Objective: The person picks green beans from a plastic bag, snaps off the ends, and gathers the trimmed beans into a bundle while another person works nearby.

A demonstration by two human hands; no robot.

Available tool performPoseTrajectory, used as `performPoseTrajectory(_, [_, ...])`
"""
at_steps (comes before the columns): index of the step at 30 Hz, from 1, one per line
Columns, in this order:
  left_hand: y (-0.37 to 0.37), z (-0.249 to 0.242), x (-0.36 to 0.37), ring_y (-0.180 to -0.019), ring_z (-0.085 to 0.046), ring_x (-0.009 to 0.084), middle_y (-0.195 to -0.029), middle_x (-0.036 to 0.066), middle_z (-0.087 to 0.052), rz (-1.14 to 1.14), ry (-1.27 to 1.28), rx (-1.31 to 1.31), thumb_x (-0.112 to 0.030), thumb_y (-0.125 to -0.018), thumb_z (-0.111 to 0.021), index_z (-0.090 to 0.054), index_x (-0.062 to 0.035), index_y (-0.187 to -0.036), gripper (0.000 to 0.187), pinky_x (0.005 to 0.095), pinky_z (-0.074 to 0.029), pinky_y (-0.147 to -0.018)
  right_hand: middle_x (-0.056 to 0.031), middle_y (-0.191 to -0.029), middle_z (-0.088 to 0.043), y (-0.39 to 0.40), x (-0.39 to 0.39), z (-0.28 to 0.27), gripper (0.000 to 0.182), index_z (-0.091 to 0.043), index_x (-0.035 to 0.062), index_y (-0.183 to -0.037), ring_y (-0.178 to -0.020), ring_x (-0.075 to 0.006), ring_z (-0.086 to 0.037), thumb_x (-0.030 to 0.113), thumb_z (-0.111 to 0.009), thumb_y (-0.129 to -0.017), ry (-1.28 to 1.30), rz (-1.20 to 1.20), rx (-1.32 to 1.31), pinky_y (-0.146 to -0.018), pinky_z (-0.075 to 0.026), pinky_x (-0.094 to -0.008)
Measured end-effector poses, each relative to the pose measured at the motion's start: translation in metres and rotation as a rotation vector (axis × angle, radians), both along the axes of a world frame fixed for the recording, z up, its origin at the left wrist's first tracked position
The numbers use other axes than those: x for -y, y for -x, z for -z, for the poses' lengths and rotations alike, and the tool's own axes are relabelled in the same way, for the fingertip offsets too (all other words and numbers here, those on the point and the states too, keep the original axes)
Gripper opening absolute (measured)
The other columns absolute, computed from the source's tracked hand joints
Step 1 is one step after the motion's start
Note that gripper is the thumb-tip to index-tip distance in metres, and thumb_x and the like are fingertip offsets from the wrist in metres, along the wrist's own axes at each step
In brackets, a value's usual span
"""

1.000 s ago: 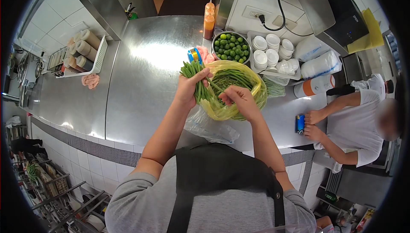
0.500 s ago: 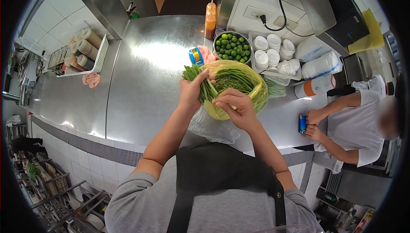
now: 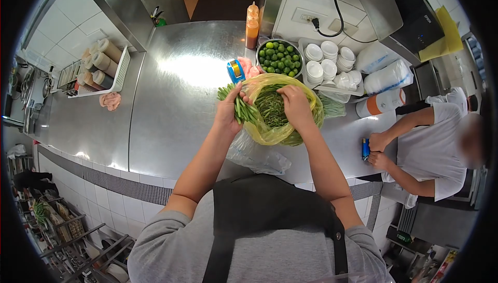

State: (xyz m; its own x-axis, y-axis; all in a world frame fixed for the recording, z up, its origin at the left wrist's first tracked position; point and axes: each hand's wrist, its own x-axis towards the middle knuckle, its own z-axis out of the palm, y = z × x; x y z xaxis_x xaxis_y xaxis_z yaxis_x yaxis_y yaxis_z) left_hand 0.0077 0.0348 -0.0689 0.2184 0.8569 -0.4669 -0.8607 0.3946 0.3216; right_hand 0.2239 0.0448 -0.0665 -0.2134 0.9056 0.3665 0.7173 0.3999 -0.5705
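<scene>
A bunch of cut green beans (image 3: 243, 110) is wrapped in the fingers of my left hand (image 3: 228, 111), at the left rim of a yellow plastic bag (image 3: 270, 137). More green beans (image 3: 271, 108) fill the open bag. My right hand (image 3: 298, 105) reaches over the bag's right side, its fingers curled down and pinching at the beans inside; its fingertips are partly hidden. Under the bag's near left side lies a clear plastic bag (image 3: 259, 156). A blue tape dispenser (image 3: 235, 70) and a pink cloth (image 3: 248, 67) sit just beyond my left hand.
Behind the bag stand a bowl of green limes (image 3: 280, 57), orange sauce bottles (image 3: 252, 30) and a bin of white lidded cups (image 3: 329, 68). A basket of bottles (image 3: 120, 73) is on the left counter (image 3: 137, 91). At right, a co-worker's hands (image 3: 381, 151) hold a blue object (image 3: 365, 149).
My right hand has left the bunch in my left hand and moved up and right into the bag. My left hand has shifted slightly and tilted the bunch.
</scene>
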Motion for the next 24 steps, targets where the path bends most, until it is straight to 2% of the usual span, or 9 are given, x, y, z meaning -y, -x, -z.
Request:
performPoseTrajectory(3, [-0.011,-0.007,0.006,-0.058,-0.062,0.0101,-0.074,0.003,-0.061,0.027,-0.047,-0.159,-0.013,-0.093,-0.070,-0.058,-0.0038,-0.091,0.015,0.0254,-0.059,-0.056,-0.0148,-0.097,-0.062,0.015,-0.013,0.005,0.012,-0.067,0.0012,-0.098,-0.100,-0.0345,-0.058,0.003,-0.061,-0.088,-0.067,-0.062,0.086,-0.088,-0.047,-0.0429])
performPoseTrajectory(7, [-0.020,-0.018,0.012,-0.058,-0.060,0.0076,-0.076,0.003,-0.060,0.052,-0.012,-0.122,-0.007,-0.091,-0.071,-0.058,-0.0029,-0.093,0.015,0.0227,-0.056,-0.054,-0.0130,-0.100,-0.062,0.031,-0.024,0.009,0.020,-0.068,0.0036,-0.098,-0.104,-0.0323,-0.058,0.001,-0.058,-0.081,-0.090,-0.002,0.315,-0.091,-0.049,-0.0420])
performPoseTrajectory(11, [-0.008,-0.016,0.011,-0.058,-0.060,0.0069,-0.080,0.005,-0.063,0.025,-0.054,-0.145,-0.008,-0.091,-0.072,-0.059,-0.0012,-0.097,0.016,0.0226,-0.056,-0.054,-0.0135,-0.094,-0.061,0.026,-0.024,-0.003,0.015,-0.065,0.0022,-0.094,-0.099,-0.0344,-0.058,-0.001,-0.067,-0.080,-0.124,-0.062,0.236,-0.086,-0.049,-0.0425])
performPoseTrajectory(14, [-0.001,-0.027,0.009,-0.059,-0.059,0.0065,-0.088,0.010,-0.069,0.028,-0.062,-0.230,-0.006,-0.090,-0.072,-0.060,-0.0008,-0.104,0.019,0.0228,-0.056,-0.056,-0.0126,-0.093,-0.062,0.025,-0.006,-0.029,0.015,-0.064,0.0012,-0.095,-0.091,-0.0309,-0.061,-0.002,-0.069,-0.081,-0.180,-0.052,0.036,-0.081,-0.051,-0.0372])
performPoseTrajectory(16, [-0.002,-0.032,0.008,-0.066,-0.063,0.0088,-0.093,0.010,-0.072,0.073,-0.266,-0.375,-0.005,-0.085,-0.078,-0.064,-0.0007,-0.106,0.026,0.0244,-0.055,-0.057,-0.0091,-0.094,-0.064,0.024,0.008,-0.049,0.011,-0.064,-0.0001,-0.097,-0.085,-0.0211,-0.065,-0.002,-0.067,-0.087,-0.095,-0.053,-0.332,-0.078,-0.051,-0.0297])
performPoseTrajectory(17, [-0.005,-0.037,0.008,-0.066,-0.063,0.0088,-0.093,0.010,-0.072,0.076,-0.264,-0.371,-0.005,-0.085,-0.078,-0.064,-0.0007,-0.106,0.026,0.0244,-0.055,-0.057,-0.0091,-0.094,-0.064,0.023,0.014,-0.053,0.011,-0.064,-0.0001,-0.097,-0.085,-0.0211,-0.065,-0.002,-0.067,-0.087,-0.093,-0.050,-0.329,-0.078,-0.051,-0.0297])
performPoseTrajectory(19, [-0.016,-0.051,0.010,-0.071,-0.065,0.0098,-0.091,0.007,-0.072,0.129,-0.486,-0.663,-0.004,-0.082,-0.080,-0.066,-0.0002,-0.103,0.025,0.0249,-0.055,-0.058,-0.0069,-0.094,-0.066,0.019,0.024,-0.058,0.009,-0.064,-0.0007,-0.099,-0.083,-0.0144,-0.065,-0.001,-0.067,-0.090,-0.019,-0.053,-0.587,-0.077,-0.052,-0.0252])
performPoseTrajectory(22, [-0.025,-0.054,0.010,-0.074,-0.067,0.0101,-0.092,0.004,-0.072,0.247,-0.658,-0.704,-0.002,-0.081,-0.081,-0.067,0.0002,-0.103,0.027,0.0251,-0.055,-0.058,-0.0038,-0.095,-0.067,0.011,0.035,-0.059,0.008,-0.065,-0.0004,-0.101,-0.085,-0.0107,-0.065,0.001,-0.066,-0.093,0.220,-0.048,-0.819,-0.078,-0.051,-0.0237])
performPoseTrajectory(24, [-0.032,-0.051,0.011,-0.072,-0.066,0.0105,-0.093,0.004,-0.071,0.270,-0.667,-0.722,0.000,-0.080,-0.081,-0.066,0.0003,-0.103,0.027,0.0255,-0.056,-0.057,-0.0030,-0.096,-0.067,0.008,0.037,-0.058,0.007,-0.064,-0.0001,-0.101,-0.087,-0.0100,-0.064,0.002,-0.065,-0.095,0.218,-0.034,-0.839,-0.079,-0.051,-0.0241])
